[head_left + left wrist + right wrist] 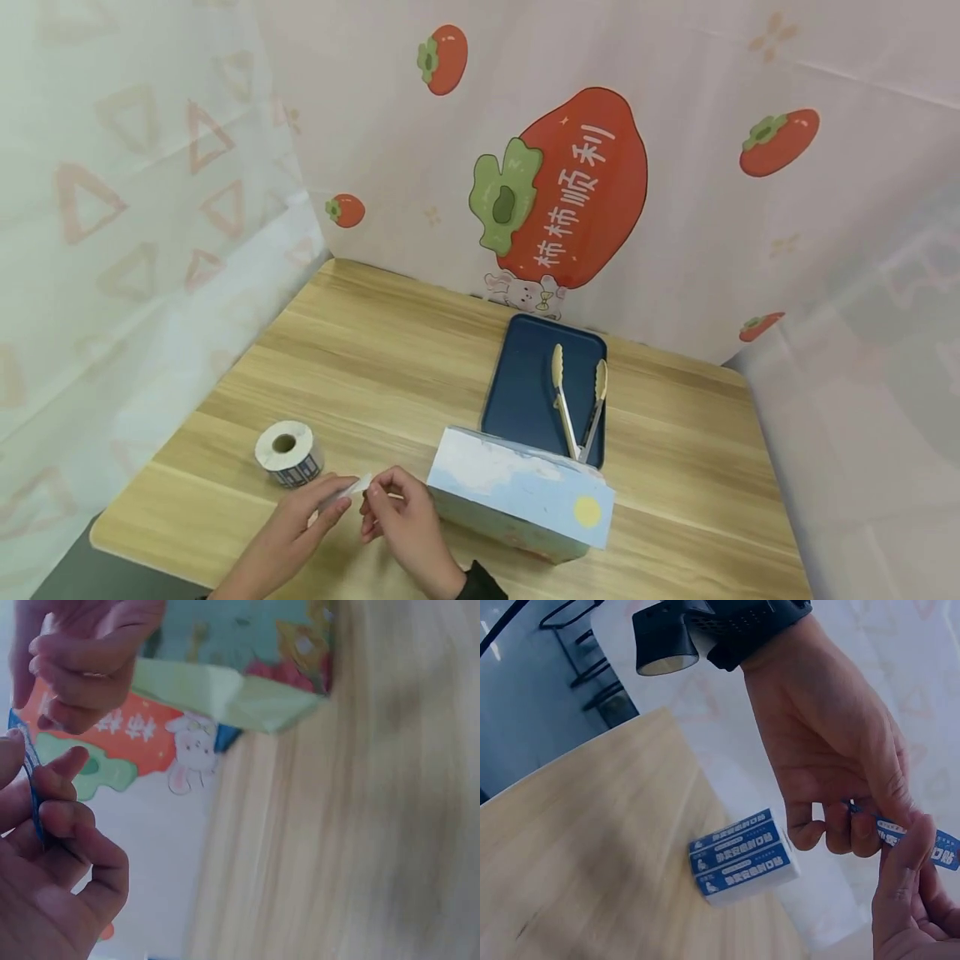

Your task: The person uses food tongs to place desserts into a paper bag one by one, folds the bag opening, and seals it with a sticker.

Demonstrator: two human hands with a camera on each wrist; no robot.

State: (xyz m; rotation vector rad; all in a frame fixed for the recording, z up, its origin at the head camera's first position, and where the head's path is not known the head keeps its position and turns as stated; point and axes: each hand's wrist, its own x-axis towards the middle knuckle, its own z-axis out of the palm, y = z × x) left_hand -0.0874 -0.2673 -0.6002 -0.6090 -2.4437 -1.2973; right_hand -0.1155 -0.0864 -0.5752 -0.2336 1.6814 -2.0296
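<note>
A small blue-and-white sticker label (362, 483) spans the gap between the two hands over the table's front. My left hand (296, 525) pinches it between thumb and fingers; in the right wrist view white lettering runs along the label (946, 853). At its other end, the thumb and fingers of my right hand (411, 521) pinch the tip, the other fingers curled. Beyond the left hand stands a roll of labels (288, 454), printed blue on its outside. To the right of my right hand is a paper box (517, 492) with a sky-and-sun top.
Behind the box lies a dark blue tray (521, 375), and a pair of tongs (566, 412) rests spread on it. The wood-grain table (360, 333) meets printed cloth walls at the back. A light green flap (225, 697) juts from the box.
</note>
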